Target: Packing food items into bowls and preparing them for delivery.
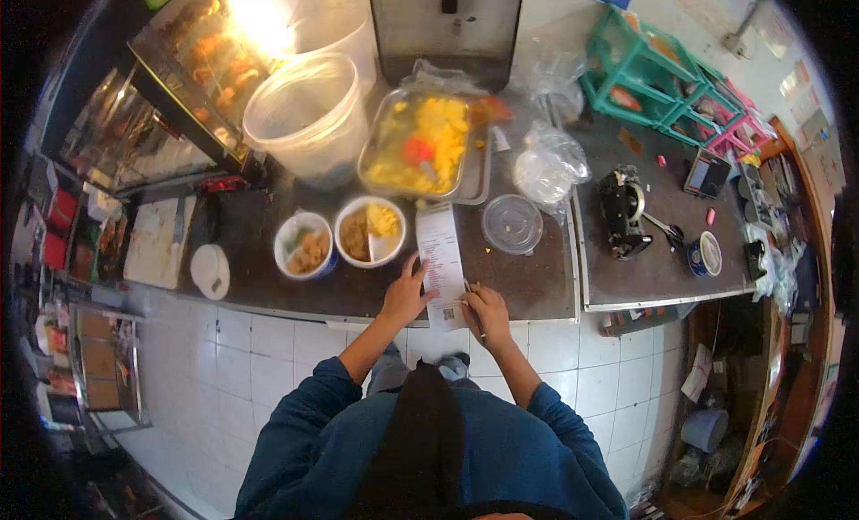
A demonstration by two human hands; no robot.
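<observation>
A long printed paper receipt (439, 245) lies on the dark counter, its lower end reaching past the front edge. My left hand (405, 293) rests on its left side with the fingers spread. My right hand (488, 313) is shut on a pen (478, 324) at the receipt's right edge. Left of the receipt stand two paper bowls of food, one with yellow pieces and brown food (356, 235), the other with brown pieces and something green (305, 251). Behind is a clear plastic tub of yellow food (419, 144) with a red item in it. A round clear lid (513, 224) lies to the right.
Large translucent buckets (305, 110) and a lit glass display case (201, 70) stand at the back left. A cutting board (158, 245) with a knife lies left. A tape dispenser (623, 211), scissors (671, 233), a phone-like device (707, 173) and green baskets (644, 77) are right.
</observation>
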